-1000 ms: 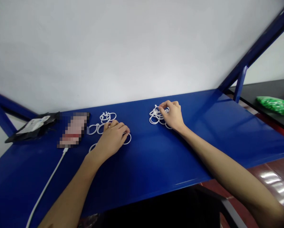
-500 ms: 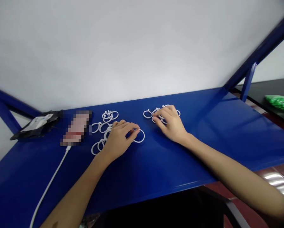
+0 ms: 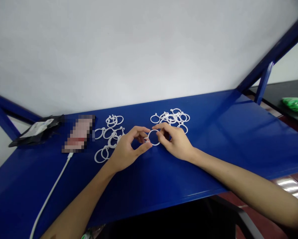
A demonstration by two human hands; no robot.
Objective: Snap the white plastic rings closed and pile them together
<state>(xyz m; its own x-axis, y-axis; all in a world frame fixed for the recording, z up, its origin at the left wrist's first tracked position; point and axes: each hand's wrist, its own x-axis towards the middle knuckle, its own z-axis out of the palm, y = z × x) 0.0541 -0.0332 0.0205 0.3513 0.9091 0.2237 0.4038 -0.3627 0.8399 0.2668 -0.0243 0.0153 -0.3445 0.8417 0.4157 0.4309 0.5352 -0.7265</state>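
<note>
Both hands meet over the middle of the blue shelf (image 3: 213, 139) and pinch one white plastic ring (image 3: 153, 137) between them. My left hand (image 3: 128, 148) grips the ring's left side with thumb and forefinger. My right hand (image 3: 175, 141) holds its right side. Several more white rings lie in a loose group (image 3: 109, 136) just left of my left hand. A second cluster of white rings (image 3: 173, 118) lies just beyond my right hand, near the wall.
A blurred phone (image 3: 79, 133) lies at the left with a white cable (image 3: 51, 191) running toward the front edge. A black packet (image 3: 36, 130) sits at the far left. A green bag (image 3: 296, 105) rests on a black table at right. Blue braces rise on both sides.
My left hand slid a ring to the right and lifted it. My right hand left the far cluster and came in to grip the same ring.
</note>
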